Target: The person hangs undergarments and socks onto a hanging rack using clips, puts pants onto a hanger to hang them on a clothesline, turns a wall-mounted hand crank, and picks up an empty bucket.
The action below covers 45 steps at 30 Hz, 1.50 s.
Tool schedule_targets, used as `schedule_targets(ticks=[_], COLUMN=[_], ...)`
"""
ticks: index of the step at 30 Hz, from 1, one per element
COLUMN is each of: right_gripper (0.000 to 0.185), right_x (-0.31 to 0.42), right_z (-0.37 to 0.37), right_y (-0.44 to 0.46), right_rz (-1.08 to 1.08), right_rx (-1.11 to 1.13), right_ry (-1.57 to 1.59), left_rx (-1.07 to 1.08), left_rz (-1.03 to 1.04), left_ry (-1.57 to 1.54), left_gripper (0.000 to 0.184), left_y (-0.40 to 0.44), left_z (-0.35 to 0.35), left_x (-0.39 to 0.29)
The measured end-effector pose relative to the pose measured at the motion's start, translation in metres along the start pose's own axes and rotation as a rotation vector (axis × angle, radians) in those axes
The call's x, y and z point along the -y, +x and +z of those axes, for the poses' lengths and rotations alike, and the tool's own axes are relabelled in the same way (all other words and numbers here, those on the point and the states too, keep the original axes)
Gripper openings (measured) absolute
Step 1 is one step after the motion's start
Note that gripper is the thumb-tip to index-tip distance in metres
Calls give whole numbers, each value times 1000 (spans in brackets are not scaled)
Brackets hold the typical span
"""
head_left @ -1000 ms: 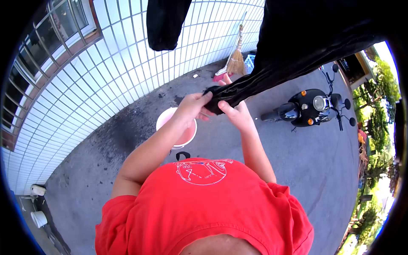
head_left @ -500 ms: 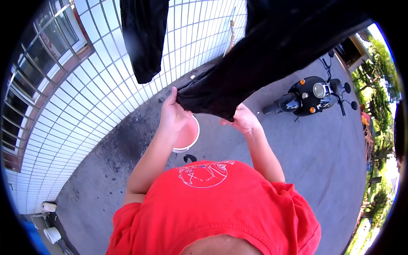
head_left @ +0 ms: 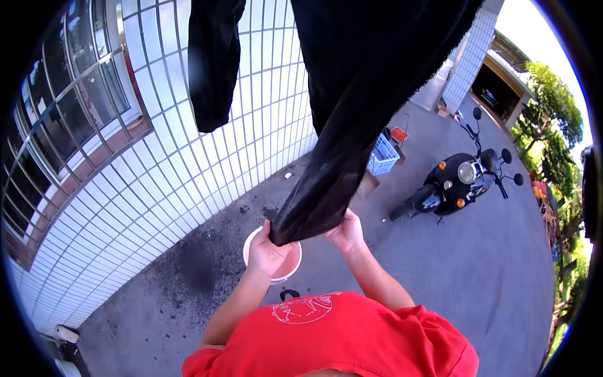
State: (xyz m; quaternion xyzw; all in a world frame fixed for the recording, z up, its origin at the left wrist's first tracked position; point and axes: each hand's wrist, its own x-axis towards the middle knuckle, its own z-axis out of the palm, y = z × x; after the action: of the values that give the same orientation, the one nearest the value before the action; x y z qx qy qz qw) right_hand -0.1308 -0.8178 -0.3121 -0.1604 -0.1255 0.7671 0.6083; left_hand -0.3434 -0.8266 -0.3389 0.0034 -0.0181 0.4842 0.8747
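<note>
A black garment (head_left: 352, 125) hangs down from above in the head view, its long tapered lower part stretched between my hands. Whether this part is a sleeve or a leg, I cannot tell. My left hand (head_left: 269, 252) is closed on the left corner of its end. My right hand (head_left: 347, 232) pinches the right corner, fingertips partly behind the cloth. Another narrow black piece of clothing (head_left: 213, 75) hangs to the left, untouched. Below my left hand, a round white-rimmed bucket (head_left: 247, 256) with a pinkish inside stands on the ground, partly hidden by that hand.
A white tiled wall (head_left: 169, 176) with a barred window (head_left: 81, 88) runs along the left. To the right, a black motorbike (head_left: 455, 182) is parked on the grey ground. Behind the garment are a blue crate (head_left: 382, 156) and a small red basket (head_left: 399, 134).
Both hands have moved lower in view with the garment's end, which now hangs more steeply. The view has tilted up, bringing the blue crate and the garage opening into sight.
</note>
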Motion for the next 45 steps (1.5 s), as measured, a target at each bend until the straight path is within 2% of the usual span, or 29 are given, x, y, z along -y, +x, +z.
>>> schedule_targets(ticks=[2, 4, 5, 7, 8, 11, 12, 13, 14, 15, 17, 18, 19, 21, 22, 24, 25, 26, 27, 29, 32, 33, 34, 35, 36, 38, 40, 43, 45], right_gripper=[43, 42, 42, 39, 37, 35, 34, 33, 35, 39, 44, 45, 47, 46, 46, 38, 39, 40, 42, 46, 46, 43, 30, 30, 25, 13, 11, 8, 10], right_x=[-7, -14, -15, -15, -9, -28, -33, -36, -33, -26, -6, -6, 0, 7, 12, 11, -5, -20, -35, -64, -68, -65, -63, -64, -65, -70, -77, -76, -81], right_z=[-3, -2, -2, -6, -15, 3, -6, -3, 1, 16, -20, -4, 6, -8, -37, -106, -101, -96, -85, -9, 66, 78, 78, 80, 77, 72, 73, 63, 54], right_y=[0, -6, -6, -2, 4, 11, 14, 16, 12, 6, 22, 13, 8, 11, 22, 42, 51, 58, 68, 81, 111, 118, 126, 126, 125, 120, 106, 98, 98], right_rz=[40, 256, 253, 60, 31, 90, 97, 103, 157, 101, 124, 91, 90, -20, -1, -153, -155, 2, 156, 224, 122, 90, 55, 55, 25, -2, -8, -49, -79], right_rx=[-49, -32, -34, -93, -74, -194, -126, -54, 451, 217, 284, -42, -173, -196, -192, -102, -541, -516, -477, -172, -10, 52, 30, 39, 29, 91, 45, -41, -3], right_ry=[41, 11, 13, -306, -269, -116, -176, -239, 46, -324, -202, -245, -289, -181, -190, 36, -22, -196, -368, -521, -535, -509, -495, -496, -519, -498, -464, -479, -510], left_rx=[31, 12, 10, -90, 57, -8, -33, 8, -65, -138, -74, 14, 100, -305, -435, -470, -458, -431, -440, -517, -465, -467, -414, -359, -389, -337, -301, -341, -301], left_rz=[-23, -91, -94, 203, 178, 55, -47, -280, -307, -330, -240, -269, -297, -63, 61, 332, 421, 475, 484, 444, 247, 248, 229, 212, 281, 256, 149, 17, -54], left_ry=[-45, -76, -77, 103, 115, 42, 74, 139, 259, 376, 353, 410, 468, 743, 757, 711, 696, 711, 711, 610, 615, 623, 660, 693, 738, 771, 783, 839, 932], left_gripper=[40, 43, 43, 42, 41, 40, 38, 38, 38, 39, 42, 41, 40, 38, 41, 50, 57, 67, 67, 75, 76, 76, 73, 70, 57, 51, 41, 40, 35], left_y=[-3, -6, -8, -14, -19, -16, -15, -17, -21, -27, -14, -6, -2, -11, -8, 1, 6, 12, 21, 36, 45, 45, 44, 45, 46, 42, 36, 27, 21], left_z=[3, -1, -2, 19, 35, 16, -6, -14, -20, 0, -11, -26, -36, -1, 8, 27, 36, 41, 45, 50, 63, 65, 66, 68, 67, 65, 61, 59, 66], left_x=[3, 5, 2, -5, -10, 1, 10, 15, 21, 30, 14, -7, -28, -46, -58, -81, -89, -98, -107, -116, -110, -104, -98, -93, -88, -83, -81, -79, -73])
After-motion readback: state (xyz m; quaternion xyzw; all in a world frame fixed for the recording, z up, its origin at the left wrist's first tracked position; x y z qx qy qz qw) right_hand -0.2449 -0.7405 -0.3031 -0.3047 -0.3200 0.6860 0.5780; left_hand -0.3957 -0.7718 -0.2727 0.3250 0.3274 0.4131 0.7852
